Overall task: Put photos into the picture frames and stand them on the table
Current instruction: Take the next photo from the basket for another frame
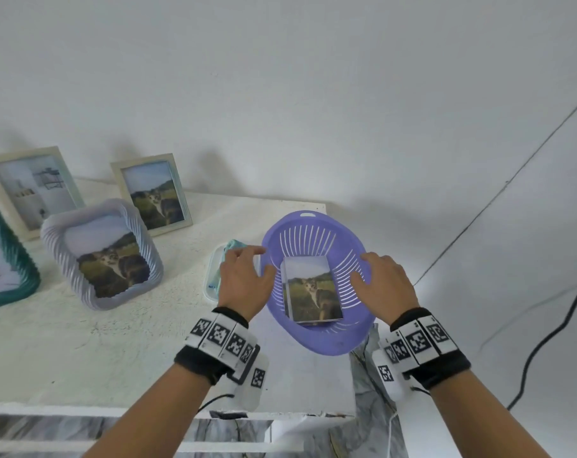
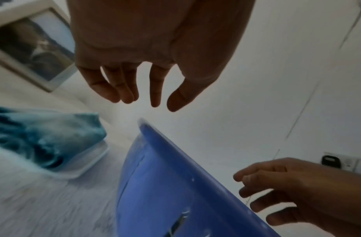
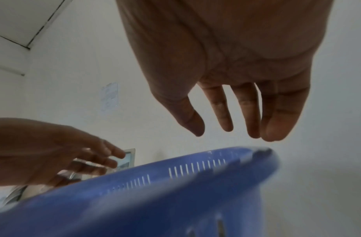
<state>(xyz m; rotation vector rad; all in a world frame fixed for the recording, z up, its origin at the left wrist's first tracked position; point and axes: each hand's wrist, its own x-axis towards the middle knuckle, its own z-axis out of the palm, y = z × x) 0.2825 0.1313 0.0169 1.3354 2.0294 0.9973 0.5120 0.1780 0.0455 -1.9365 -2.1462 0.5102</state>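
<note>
A: Reaching for the photos (image 1: pixel 312 294), I'd judge. The stack lies flat in the bottom of the purple basket (image 1: pixel 333 343), which sits at the right end of the table (image 1: pixel 82 342) with its near rim hanging past the edge.

B: How will that stack handle?

A: Probably light and thin, with glossy faces that may slide over one another. The prints would bend or crease if pinched hard in the middle. I'd take them by the two long edges, thumb on one side and fingers on the other, or peel off the top print at a corner.

B: Where are the hands?

A: The left hand (image 1: pixel 242 276) hovers over the basket's left rim, fingers loosely spread, holding nothing. The right hand (image 1: pixel 384 282) is over the right rim, equally relaxed and empty. The wrist views confirm it: fingers (image 2: pixel 155 89) hang straight with clear air below them, and the right fingers (image 3: pixel 222 112) likewise.

B: So the photos sit between them?

A: Yes, between and below both hands, untouched, inside the basket wall.

B: And the frames?

A: Two plain frames (image 1: pixel 151 193) stand by the wall and a ribbed one (image 1: pixel 102 254) leans in front, each already showing a picture. A green frame (image 1: pixel 6 259) is cut off at the left.
</note>
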